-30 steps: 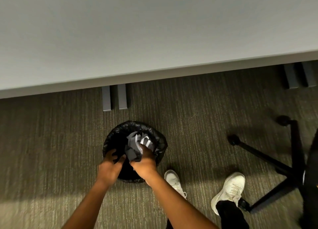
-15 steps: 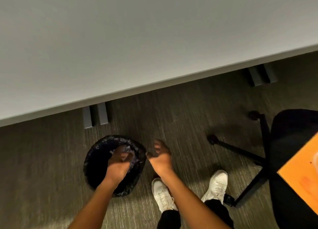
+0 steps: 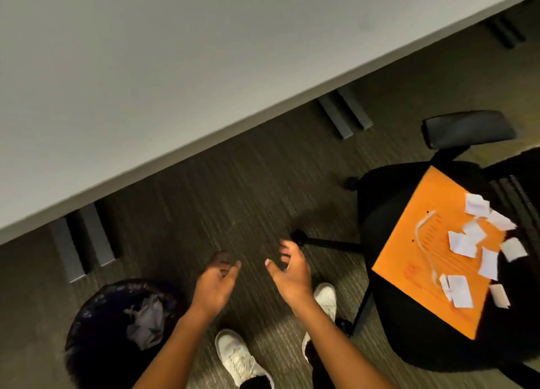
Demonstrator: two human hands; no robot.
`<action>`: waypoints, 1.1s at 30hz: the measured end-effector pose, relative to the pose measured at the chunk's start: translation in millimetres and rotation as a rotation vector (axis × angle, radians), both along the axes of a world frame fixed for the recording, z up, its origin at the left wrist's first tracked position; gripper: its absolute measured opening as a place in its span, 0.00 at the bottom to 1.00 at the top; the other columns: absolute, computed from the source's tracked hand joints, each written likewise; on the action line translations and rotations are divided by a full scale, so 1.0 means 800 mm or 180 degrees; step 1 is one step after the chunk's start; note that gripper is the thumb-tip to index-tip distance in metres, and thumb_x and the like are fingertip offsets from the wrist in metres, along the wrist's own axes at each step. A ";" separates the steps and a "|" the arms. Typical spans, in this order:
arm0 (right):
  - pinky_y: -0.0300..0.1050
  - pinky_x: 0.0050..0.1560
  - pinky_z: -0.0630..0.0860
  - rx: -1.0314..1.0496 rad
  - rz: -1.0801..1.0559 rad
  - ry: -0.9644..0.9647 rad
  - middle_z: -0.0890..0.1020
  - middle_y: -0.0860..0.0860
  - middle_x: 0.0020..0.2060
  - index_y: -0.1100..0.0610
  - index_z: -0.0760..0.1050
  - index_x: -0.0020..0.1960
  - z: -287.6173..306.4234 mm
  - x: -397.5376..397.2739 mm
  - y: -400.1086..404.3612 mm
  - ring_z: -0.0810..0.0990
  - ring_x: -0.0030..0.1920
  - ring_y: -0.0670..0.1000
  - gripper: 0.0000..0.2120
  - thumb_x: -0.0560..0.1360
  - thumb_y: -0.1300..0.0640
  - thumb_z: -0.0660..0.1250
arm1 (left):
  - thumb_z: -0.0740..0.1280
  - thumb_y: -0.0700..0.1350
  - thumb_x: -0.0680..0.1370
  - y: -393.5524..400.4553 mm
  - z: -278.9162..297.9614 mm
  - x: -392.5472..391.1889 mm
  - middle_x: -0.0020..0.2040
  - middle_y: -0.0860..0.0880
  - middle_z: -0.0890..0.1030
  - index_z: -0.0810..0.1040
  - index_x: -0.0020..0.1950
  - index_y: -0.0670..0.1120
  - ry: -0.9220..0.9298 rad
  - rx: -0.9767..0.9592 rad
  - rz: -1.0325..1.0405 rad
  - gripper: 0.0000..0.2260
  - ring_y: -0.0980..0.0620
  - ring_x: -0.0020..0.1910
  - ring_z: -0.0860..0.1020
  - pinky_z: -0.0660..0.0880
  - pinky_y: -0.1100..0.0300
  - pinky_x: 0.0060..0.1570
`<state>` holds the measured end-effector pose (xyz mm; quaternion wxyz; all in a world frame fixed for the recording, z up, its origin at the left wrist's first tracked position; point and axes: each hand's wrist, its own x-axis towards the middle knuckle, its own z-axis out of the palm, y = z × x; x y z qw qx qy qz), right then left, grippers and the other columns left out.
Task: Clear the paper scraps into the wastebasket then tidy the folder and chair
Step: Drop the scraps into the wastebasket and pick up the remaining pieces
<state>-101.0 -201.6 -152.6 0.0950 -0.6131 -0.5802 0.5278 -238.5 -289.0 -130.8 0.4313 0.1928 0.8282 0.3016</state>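
A black-lined wastebasket (image 3: 96,324) stands on the carpet at the lower left, with crumpled paper (image 3: 146,321) inside it. My left hand (image 3: 214,283) and my right hand (image 3: 289,274) hover empty above the floor between the basket and the chair, fingers apart and curled. To the right, an orange folder (image 3: 420,257) lies on the seat of a black office chair (image 3: 382,207). Several white paper scraps (image 3: 467,242) and a thin curled strip (image 3: 423,242) are scattered over the folder and the seat beside it.
A grey desk (image 3: 175,67) fills the upper left, its edge running diagonally; grey desk feet (image 3: 81,242) (image 3: 344,114) rest on the carpet. The chair's armrest (image 3: 467,128) and wheeled base legs (image 3: 330,242) reach toward my white shoes (image 3: 239,359).
Both hands came out of the wastebasket empty, leaving the crumpled paper inside. The view swung to the right, bringing the chair, the folder and the scraps into sight.
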 end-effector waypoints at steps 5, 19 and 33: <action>0.48 0.59 0.76 0.0127 -0.0416 0.0026 0.76 0.50 0.58 0.50 0.70 0.65 0.009 0.073 0.053 0.77 0.55 0.49 0.25 0.70 0.58 0.73 | 0.68 0.45 0.77 0.079 0.017 0.057 0.39 0.55 0.79 0.76 0.62 0.44 0.0001 0.0079 -0.0294 0.14 0.56 0.41 0.78 0.72 0.66 0.45; 0.51 0.59 0.75 0.0383 -0.1848 -0.0482 0.74 0.50 0.60 0.51 0.70 0.65 0.013 0.323 0.163 0.75 0.59 0.52 0.23 0.73 0.56 0.71 | 0.67 0.47 0.78 0.248 0.014 0.231 0.46 0.49 0.81 0.76 0.63 0.44 -0.0056 0.0266 -0.1642 0.15 0.54 0.45 0.80 0.77 0.58 0.50; 0.54 0.59 0.73 -0.0139 -0.1645 -0.1932 0.65 0.52 0.68 0.47 0.62 0.69 -0.034 0.446 0.183 0.66 0.65 0.57 0.38 0.64 0.41 0.75 | 0.66 0.49 0.78 0.358 -0.021 0.353 0.61 0.47 0.76 0.75 0.64 0.48 0.0421 0.0187 -0.2988 0.15 0.47 0.62 0.75 0.75 0.47 0.61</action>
